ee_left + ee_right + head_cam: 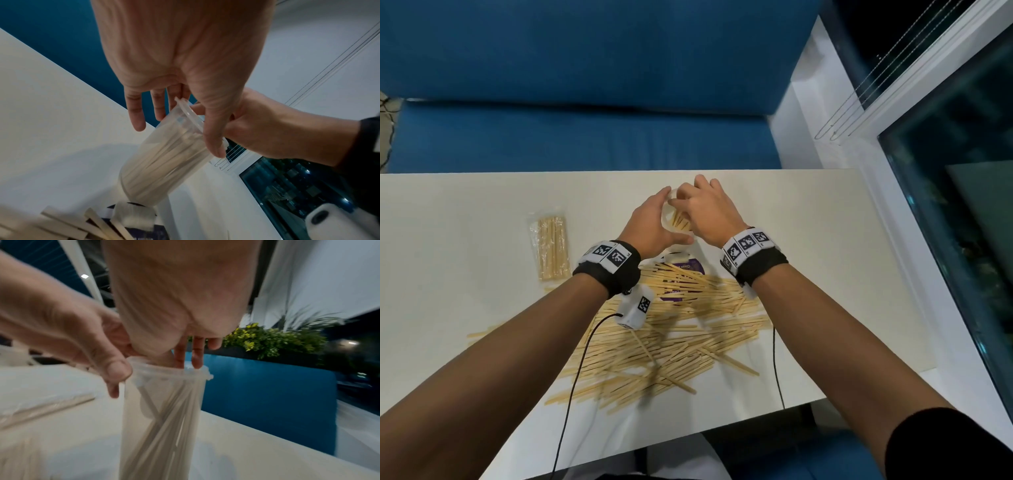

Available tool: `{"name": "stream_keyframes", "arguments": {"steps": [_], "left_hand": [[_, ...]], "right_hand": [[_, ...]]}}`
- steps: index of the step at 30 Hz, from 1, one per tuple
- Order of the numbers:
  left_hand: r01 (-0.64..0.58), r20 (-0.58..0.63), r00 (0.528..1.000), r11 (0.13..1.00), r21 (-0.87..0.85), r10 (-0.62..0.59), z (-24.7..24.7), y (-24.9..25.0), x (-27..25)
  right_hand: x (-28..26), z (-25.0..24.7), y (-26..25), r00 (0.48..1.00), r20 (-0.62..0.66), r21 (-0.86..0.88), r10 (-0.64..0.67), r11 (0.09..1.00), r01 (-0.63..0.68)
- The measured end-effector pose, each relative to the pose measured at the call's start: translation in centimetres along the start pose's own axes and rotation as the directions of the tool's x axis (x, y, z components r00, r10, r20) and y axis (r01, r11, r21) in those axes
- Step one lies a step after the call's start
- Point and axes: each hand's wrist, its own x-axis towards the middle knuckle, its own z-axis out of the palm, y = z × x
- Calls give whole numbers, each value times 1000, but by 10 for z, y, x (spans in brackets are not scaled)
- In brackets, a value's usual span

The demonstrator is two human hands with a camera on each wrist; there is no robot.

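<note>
One clear cup [667, 219], mouth up, at the far middle of the table [808, 240].
Head view: the left hand [650, 224] holds the cup, its long axis near upright with sticks standing lengthwise inside, and the right hand [705, 212] covers its mouth. Nearer lie one loose heap of sticks [671, 335], too many to count, and one sealed packet [550, 250]. Left wrist view: the thumb presses the wall below the rim, fingers [135, 113] loosely spread behind. Right wrist view: two straight fingers [197, 353] dip at the rim — whether they pinch a stick cannot be told.
</note>
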Motion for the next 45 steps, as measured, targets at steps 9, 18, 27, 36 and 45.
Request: {"name": "stream_keyframes", "arguments": {"steps": [9,18,27,36,45], "left_hand": [[-16,-6,1000,1000,18,16,1,-2,0],[-1,19,1000,1000,13,0,1,1,-2],[109,-62,992,993,-41,-111,-7,-31,-38],[121,25,992,993,14,-121,49,-82,-92],[198,44,979,979,49,-200,83,-99,-109]], "right_hand": [[14,-1,-7,988,26,-170,150,975,-143],[4,5,2,966,-56,63,253,966,-249],[-77,1,-2,748,-294,792,595,590,-157],[-159,96,-35,868,161,678,469,586,-443],[-150,124,-73,976,175,382,127,905,-186]]}}
